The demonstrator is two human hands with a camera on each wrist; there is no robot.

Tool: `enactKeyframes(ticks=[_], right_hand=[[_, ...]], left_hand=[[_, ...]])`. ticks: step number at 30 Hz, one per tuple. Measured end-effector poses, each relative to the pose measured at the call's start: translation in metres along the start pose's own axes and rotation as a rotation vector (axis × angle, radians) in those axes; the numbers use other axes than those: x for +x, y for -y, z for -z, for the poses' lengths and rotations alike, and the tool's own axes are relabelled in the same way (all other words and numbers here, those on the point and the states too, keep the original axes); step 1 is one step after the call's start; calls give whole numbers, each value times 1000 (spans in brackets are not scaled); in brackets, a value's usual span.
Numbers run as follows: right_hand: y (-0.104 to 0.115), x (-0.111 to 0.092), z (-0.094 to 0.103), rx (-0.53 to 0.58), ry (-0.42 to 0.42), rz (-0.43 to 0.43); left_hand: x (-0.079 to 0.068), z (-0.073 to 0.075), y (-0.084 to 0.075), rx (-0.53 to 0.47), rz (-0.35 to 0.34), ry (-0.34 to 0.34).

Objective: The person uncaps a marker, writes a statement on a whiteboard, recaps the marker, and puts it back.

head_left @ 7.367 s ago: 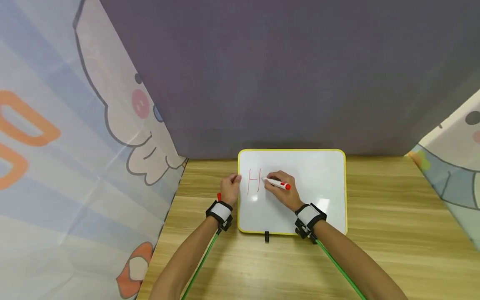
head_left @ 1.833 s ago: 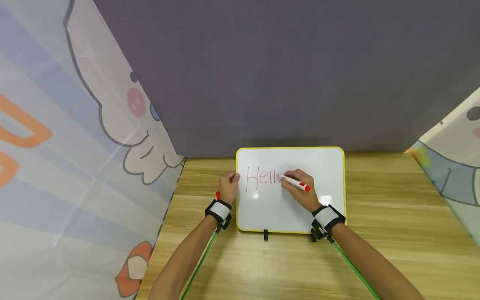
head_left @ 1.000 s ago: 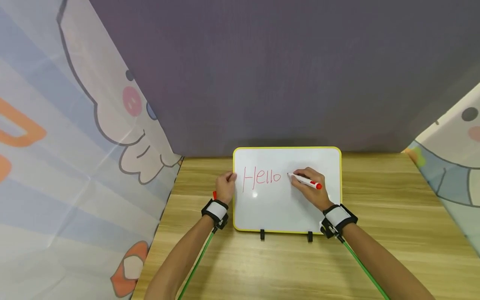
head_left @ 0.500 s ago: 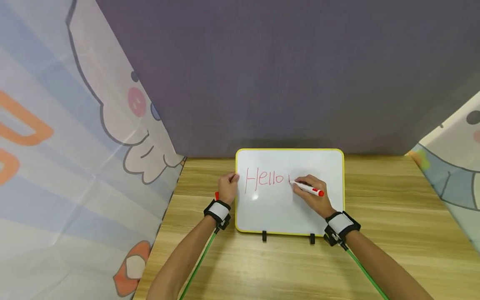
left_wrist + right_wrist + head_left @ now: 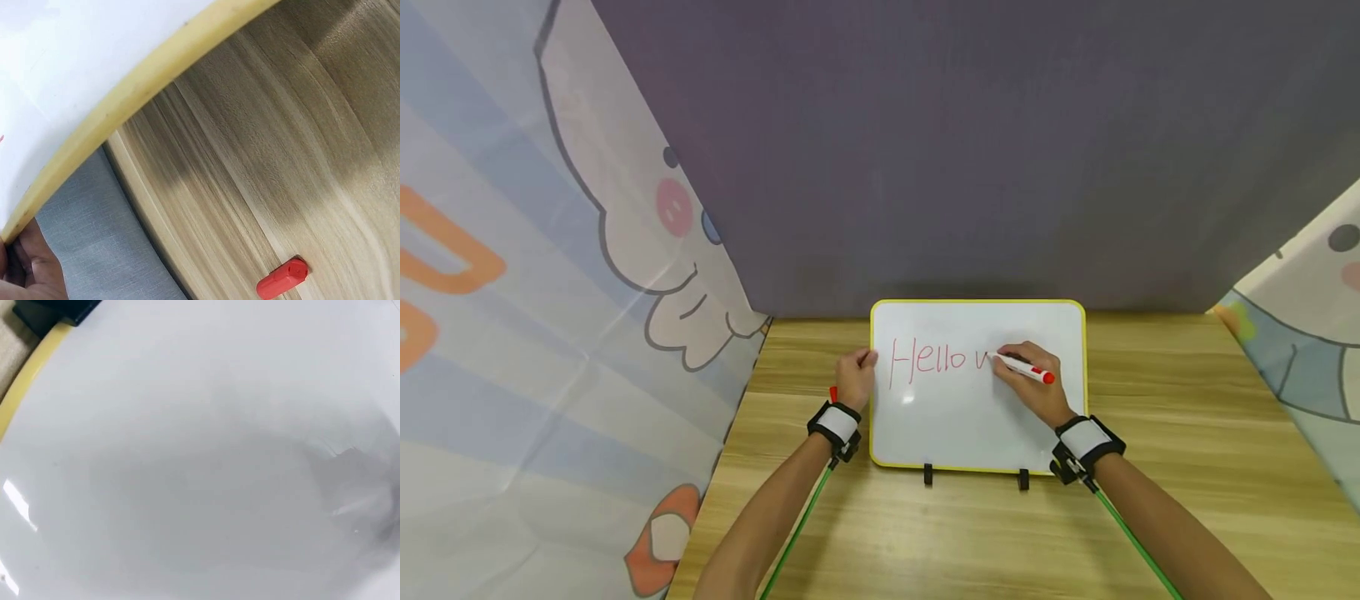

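Observation:
A whiteboard with a yellow rim stands on the table, "Hello" and the start of another letter written on it in red. My left hand pinches its left edge; in the left wrist view the fingers bend round the yellow rim. My right hand grips a white marker with a red end, its tip at the newest red strokes right of "Hello". The right wrist view shows the board's white surface with the hand's shadow on it, but not the marker.
A red marker cap lies on the wooden table, left of the board and partly behind my left wrist in the head view. Two black feet show under the board's lower edge. A dark grey panel rises behind; printed cartoon sheets flank the table.
My right hand has moved rightward with the marker, from beside the "H" to past the finished "Hello", adding a v-shaped stroke after a gap. The left hand keeps its place on the edge.

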State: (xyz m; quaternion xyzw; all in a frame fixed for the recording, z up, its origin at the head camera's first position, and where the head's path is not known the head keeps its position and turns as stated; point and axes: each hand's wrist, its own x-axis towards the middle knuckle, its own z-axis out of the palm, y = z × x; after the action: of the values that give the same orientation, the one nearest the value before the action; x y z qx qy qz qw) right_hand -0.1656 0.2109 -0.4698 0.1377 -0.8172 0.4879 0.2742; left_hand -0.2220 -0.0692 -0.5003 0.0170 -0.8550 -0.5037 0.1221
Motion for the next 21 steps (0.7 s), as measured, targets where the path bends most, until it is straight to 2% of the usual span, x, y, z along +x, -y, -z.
enactKeyframes(ticks=[9,16,21], right_hand=[[1,-3,1,6,-1,-10],[-3,-16,3,0,21,-76],[-3,-22,5,-16,24,-83]], left_hand=[[-1,-1,0,-5,-14,-3],[-1,-1,1,-9,-6,13],[0,-2,1,-9,7,5]])
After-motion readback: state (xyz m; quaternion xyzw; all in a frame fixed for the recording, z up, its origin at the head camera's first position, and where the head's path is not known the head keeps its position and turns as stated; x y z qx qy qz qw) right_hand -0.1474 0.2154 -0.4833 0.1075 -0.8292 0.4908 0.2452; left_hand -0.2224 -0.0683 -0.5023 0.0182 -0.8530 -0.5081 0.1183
